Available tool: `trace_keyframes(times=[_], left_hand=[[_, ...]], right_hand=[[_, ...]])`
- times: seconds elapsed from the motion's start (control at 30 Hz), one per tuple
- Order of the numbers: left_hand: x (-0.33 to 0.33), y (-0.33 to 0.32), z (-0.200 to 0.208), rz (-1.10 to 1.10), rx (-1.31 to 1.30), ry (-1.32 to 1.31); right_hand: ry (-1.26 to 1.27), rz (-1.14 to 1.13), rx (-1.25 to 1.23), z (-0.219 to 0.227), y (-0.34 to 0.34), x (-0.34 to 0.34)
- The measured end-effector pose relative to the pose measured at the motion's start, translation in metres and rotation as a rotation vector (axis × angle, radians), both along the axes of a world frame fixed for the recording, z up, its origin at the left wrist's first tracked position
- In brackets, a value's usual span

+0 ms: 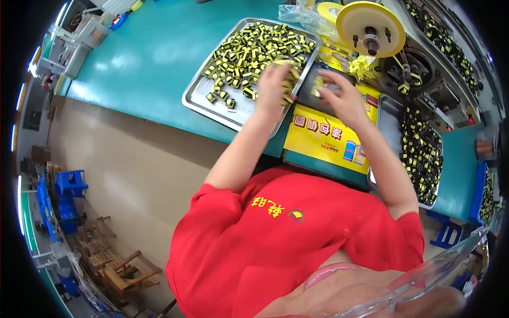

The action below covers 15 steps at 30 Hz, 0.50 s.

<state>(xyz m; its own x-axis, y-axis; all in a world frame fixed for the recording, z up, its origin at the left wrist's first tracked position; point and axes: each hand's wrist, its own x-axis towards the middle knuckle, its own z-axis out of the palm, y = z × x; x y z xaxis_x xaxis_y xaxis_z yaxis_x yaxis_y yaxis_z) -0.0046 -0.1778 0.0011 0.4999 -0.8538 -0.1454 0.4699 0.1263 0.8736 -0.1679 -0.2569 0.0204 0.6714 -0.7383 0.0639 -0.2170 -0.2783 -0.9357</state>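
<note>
With the right hand [344,102], pinching a small yellow piece [318,86] between thumb and forefinger, fingers set narrow; blurred there, so impossible to tell its exact kind. With the left hand [273,90], reaching over the right side of the left tray [199,102], fingers bent and very close to the small black-and-yellow parts [252,53]; cannot tell from this view whether holding some of them or only touching.

Under the right fingers, just beside the left tray, a dark plate [308,97]. Nearer to the body, flat on the table [132,79], a yellow sheet [323,139] with printing and a picture of cans. Inside the left tray, parts spread in a dense layer over the far and middle area, with bare metal along the near left edge.

Beyond the right hand, a heap of yellow scraps [361,69], and above it a machine [429,98] with a big yellow reel [379,21]. Behind, near the reel, a clear plastic bag [302,14]. To the right of the yellow sheet, a right tray [388,114], also loaded with many parts, mostly in its right portion.

Farther out to the left, beyond the table edge, pale floor [122,159], with blue stools [71,181] and wooden stools [124,270].
</note>
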Motion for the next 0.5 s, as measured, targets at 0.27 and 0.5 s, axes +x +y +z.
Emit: trace_keyframes(times=[0.27, 0.5], left_hand=[[0.072, 0.035, -0.006, 0.287, 0.309, -1.184], [0.014, 0.004, 0.005, 0.249, 0.078, -1.508]], right_hand=[[0.035, 0.161, -0.028, 0.013, 0.018, -0.015], [-0.024, -0.099, 0.149, -0.028, 0.046, -0.129]])
